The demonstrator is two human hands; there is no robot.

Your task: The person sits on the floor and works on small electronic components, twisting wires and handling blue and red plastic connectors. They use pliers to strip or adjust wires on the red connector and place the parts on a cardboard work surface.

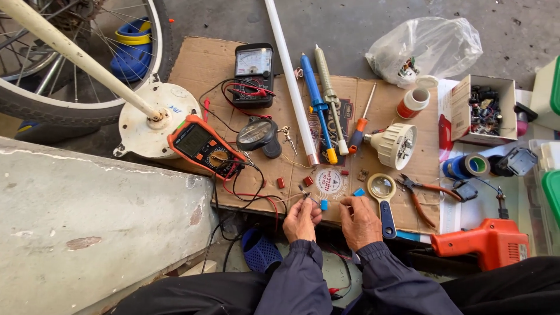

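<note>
Low in the centre of the frame, we pinch a small blue component [324,205] between left hand [301,220] and right hand [359,221] over the cardboard sheet [204,64], seemingly mid-inspection, so what comes next calls for steady fingers near the orange multimeter [204,147].

Magnifier [382,188], wires [251,195] probably close alongside.

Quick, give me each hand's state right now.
Left hand: fingers pinched shut on a small electronic part.
Right hand: fingers curled near a small blue component; grip cannot be told.
</note>
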